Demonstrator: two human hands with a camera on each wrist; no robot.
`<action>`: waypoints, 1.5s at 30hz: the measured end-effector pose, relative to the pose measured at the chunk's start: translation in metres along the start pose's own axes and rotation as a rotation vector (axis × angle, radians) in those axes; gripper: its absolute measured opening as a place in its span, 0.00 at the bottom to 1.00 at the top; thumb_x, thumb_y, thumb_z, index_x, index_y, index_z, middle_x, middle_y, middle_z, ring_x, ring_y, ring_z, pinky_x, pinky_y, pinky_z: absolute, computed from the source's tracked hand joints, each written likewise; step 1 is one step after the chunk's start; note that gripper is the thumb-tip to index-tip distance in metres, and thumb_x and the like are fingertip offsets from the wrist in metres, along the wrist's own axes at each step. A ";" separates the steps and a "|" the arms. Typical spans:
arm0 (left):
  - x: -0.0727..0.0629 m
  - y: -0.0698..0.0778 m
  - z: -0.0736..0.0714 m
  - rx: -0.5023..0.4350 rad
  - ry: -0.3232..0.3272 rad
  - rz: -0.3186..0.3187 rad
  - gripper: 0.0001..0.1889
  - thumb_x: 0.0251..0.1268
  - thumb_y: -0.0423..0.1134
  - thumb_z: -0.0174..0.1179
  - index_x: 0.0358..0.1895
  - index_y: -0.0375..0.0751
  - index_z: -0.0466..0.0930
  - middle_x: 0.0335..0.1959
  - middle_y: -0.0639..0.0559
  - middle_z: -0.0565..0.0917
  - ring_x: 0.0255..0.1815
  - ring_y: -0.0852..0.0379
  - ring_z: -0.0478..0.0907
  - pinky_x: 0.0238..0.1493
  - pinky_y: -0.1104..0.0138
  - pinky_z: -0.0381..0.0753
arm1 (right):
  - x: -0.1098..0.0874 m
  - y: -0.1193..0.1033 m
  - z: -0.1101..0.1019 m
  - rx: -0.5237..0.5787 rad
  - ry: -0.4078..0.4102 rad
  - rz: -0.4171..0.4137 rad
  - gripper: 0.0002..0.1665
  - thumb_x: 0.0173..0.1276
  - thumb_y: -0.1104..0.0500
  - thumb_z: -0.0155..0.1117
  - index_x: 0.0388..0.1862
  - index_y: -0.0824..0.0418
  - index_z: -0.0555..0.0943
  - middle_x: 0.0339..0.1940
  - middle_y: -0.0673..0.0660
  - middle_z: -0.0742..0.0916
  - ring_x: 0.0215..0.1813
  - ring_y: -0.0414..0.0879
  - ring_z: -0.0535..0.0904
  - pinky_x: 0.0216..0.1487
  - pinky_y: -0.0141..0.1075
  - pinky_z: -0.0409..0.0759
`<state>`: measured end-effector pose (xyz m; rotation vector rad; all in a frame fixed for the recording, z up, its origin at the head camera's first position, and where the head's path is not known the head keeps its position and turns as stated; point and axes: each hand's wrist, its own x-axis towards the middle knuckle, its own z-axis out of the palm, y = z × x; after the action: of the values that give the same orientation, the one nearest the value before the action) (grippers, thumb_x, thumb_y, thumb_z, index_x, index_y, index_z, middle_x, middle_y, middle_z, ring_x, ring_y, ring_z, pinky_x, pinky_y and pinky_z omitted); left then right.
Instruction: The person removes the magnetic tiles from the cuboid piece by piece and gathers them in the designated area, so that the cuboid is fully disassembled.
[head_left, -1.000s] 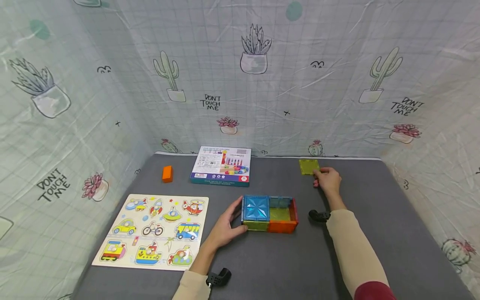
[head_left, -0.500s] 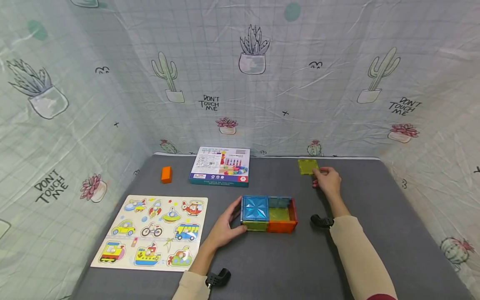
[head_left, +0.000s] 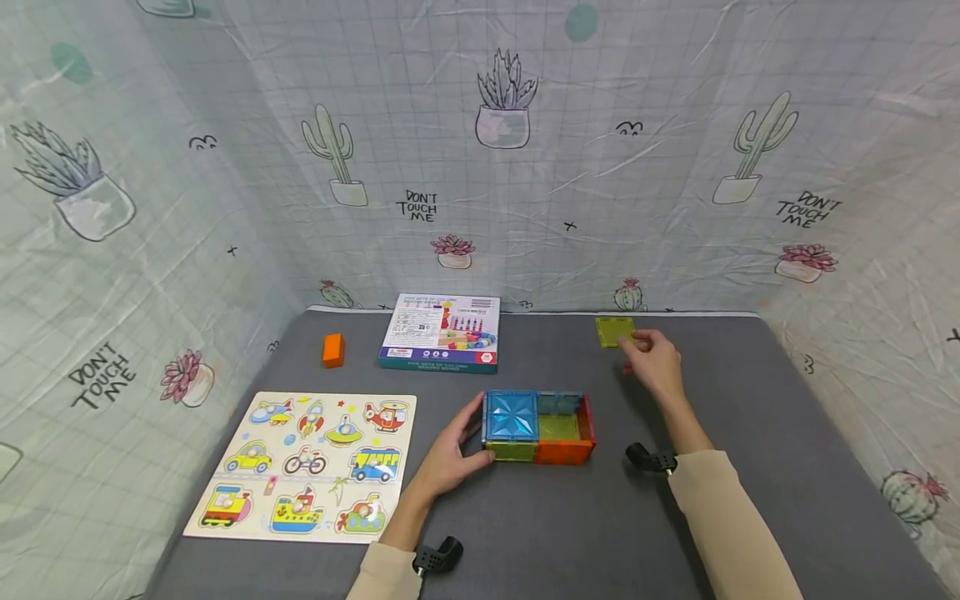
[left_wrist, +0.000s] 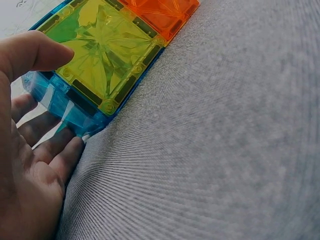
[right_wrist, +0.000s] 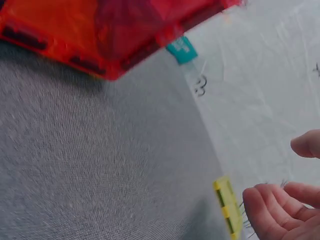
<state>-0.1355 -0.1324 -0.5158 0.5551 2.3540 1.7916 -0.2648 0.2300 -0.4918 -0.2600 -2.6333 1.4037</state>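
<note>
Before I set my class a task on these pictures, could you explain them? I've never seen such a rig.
There is no machine: these are a person's bare left hand and right hand. The wide picture looks down from the head; the two close ones come from each wrist.

On the grey table lie a vehicle puzzle board, a printed toy box, an orange block and a yellow tile. Near the middle stands a see-through tile box, half covered by a blue tile.

The left hand touches the tile box's left end, fingers spread. The right hand is beside the yellow tile; its grip seems to hold nothing.
</note>
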 end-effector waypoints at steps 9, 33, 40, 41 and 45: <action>0.000 -0.002 0.000 -0.008 -0.010 0.000 0.46 0.61 0.33 0.65 0.80 0.39 0.50 0.81 0.39 0.55 0.80 0.39 0.57 0.78 0.46 0.61 | -0.024 -0.018 -0.007 0.007 -0.030 -0.067 0.37 0.70 0.39 0.61 0.64 0.66 0.74 0.48 0.67 0.86 0.30 0.47 0.88 0.29 0.29 0.87; 0.008 -0.042 0.005 0.010 0.033 0.007 0.47 0.59 0.40 0.67 0.80 0.60 0.52 0.81 0.51 0.57 0.80 0.45 0.59 0.78 0.50 0.62 | -0.092 -0.027 -0.012 -0.031 -0.129 -0.266 0.23 0.71 0.47 0.64 0.60 0.57 0.79 0.46 0.59 0.88 0.34 0.40 0.86 0.35 0.28 0.85; 0.007 -0.042 0.005 0.015 0.032 0.005 0.47 0.60 0.41 0.67 0.80 0.60 0.51 0.82 0.50 0.57 0.80 0.44 0.58 0.78 0.49 0.62 | -0.107 -0.024 -0.008 -0.023 -0.167 -0.271 0.23 0.71 0.50 0.66 0.60 0.58 0.78 0.46 0.58 0.88 0.35 0.42 0.86 0.35 0.28 0.85; 0.007 -0.042 0.005 0.013 0.032 0.006 0.47 0.60 0.41 0.67 0.80 0.60 0.51 0.82 0.50 0.57 0.80 0.44 0.58 0.78 0.49 0.62 | -0.109 -0.023 -0.008 -0.024 -0.172 -0.273 0.22 0.70 0.50 0.66 0.59 0.59 0.79 0.46 0.58 0.88 0.34 0.42 0.86 0.35 0.28 0.85; 0.007 -0.041 0.005 0.011 0.031 0.010 0.47 0.60 0.41 0.67 0.80 0.58 0.52 0.81 0.49 0.57 0.80 0.43 0.59 0.78 0.49 0.63 | -0.116 -0.020 -0.005 -0.035 -0.174 -0.284 0.21 0.69 0.52 0.67 0.56 0.60 0.80 0.44 0.58 0.89 0.33 0.41 0.86 0.33 0.28 0.85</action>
<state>-0.1492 -0.1344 -0.5556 0.5453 2.3872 1.8058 -0.1519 0.1978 -0.4776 0.2358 -2.6970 1.3397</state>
